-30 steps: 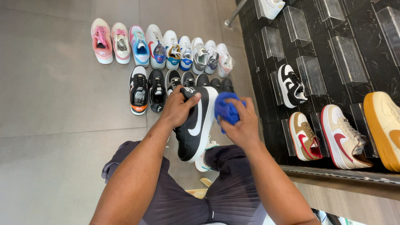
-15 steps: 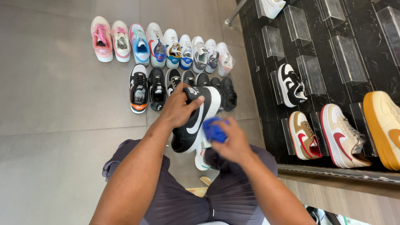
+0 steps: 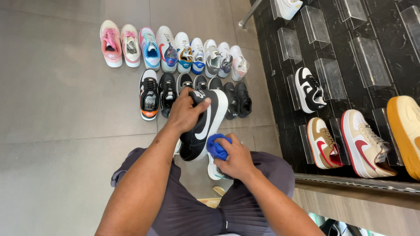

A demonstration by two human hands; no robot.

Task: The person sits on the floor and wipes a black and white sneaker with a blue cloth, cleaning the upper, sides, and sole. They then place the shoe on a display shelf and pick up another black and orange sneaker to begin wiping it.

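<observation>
Grey floor below: left hand grips the black shoe; right hand clenches the blue cloth beside its toe. Best wiped firmly, shoe steady.

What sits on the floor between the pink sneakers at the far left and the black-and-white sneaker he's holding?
In the head view, other sneakers: a blue-and-pink sneaker in the far row, and a black sneaker with an orange heel nearer.

Two rows of sneakers are set out on the grey tiled floor: a far row of pastel sneakers and a nearer row of black sneakers. On the dark display wall, a black-and-white sneaker, a tan-and-red sneaker, a cream sneaker and a yellow sneaker are carried on clear stands.
</observation>
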